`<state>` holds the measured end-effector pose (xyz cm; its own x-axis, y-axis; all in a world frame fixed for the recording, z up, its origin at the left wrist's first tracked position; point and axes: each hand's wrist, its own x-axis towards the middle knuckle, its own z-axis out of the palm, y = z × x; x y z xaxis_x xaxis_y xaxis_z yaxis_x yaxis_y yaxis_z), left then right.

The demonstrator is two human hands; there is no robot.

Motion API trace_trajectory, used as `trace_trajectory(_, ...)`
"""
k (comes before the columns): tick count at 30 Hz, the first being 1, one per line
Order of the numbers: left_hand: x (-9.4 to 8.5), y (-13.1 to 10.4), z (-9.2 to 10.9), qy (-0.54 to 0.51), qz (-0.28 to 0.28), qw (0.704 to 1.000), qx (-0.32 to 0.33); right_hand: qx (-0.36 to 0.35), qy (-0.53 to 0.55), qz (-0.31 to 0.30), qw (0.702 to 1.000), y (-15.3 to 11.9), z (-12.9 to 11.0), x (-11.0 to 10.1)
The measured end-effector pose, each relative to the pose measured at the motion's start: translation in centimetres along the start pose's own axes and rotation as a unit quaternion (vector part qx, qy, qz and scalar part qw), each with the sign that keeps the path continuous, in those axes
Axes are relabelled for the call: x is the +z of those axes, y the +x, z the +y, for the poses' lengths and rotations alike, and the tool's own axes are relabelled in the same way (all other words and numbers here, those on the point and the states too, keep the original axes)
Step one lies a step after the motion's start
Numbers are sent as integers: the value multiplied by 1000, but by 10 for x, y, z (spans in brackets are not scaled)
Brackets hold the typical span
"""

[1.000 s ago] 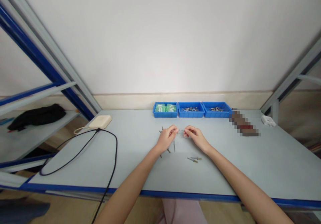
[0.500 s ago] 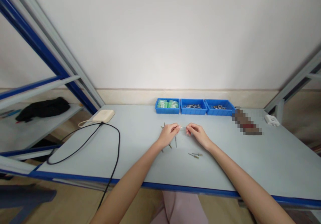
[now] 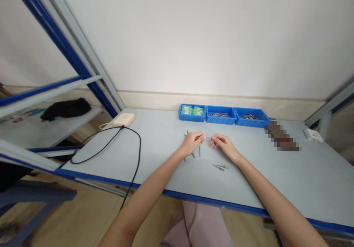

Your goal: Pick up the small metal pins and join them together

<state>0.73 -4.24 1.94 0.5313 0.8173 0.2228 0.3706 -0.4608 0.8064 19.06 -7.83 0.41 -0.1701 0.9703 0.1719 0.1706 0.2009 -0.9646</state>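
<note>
My left hand [image 3: 192,143] is closed in a pinch, and the tip of a small shiny metal piece [image 3: 205,137] shows at its fingertips. Just to the right, my right hand [image 3: 223,143] also pinches, fingertips facing the left; a faint thin pin [image 3: 209,139] seems to run from them toward that piece. Under and around my left hand lie several pins with brass-coloured ends [image 3: 193,155], partly hidden. A plain grey pin [image 3: 199,151] lies between the hands. Closer to me, two pins with brass-coloured ends [image 3: 220,167] lie side by side on the table.
Along the wall stand a blue bin [image 3: 191,117] with green-and-white packets, a blue bin [image 3: 221,120] of thin pins and a blue bin [image 3: 251,122] of more pins. A blurred-out object [image 3: 282,136], a white device [image 3: 313,135], a cream box [image 3: 124,119] and a black cable [image 3: 140,143] rest on the table.
The camera view has shifted, so everything sits a little further right in the picture. Both hands keep their pinches, close together, with little visible movement between them.
</note>
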Motion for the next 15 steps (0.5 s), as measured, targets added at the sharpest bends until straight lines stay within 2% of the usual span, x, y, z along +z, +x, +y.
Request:
trace_trajectory(5,0,0,0,-17,-2,1000,-4,1,-1,17,1000,1,2,0)
trace_trajectory(10,0,1,-3,-7,9,1000,6,6,-16,-1,1000,1,0,-6)
trace_trajectory(12,-2,2,-5,-16,17,1000,-1,1,-23,11,1000,4,-2,-17)
trace_trajectory(15,-10,4,-10,-26,6,1000,2,-3,-48,96,994,15,-6,-51)
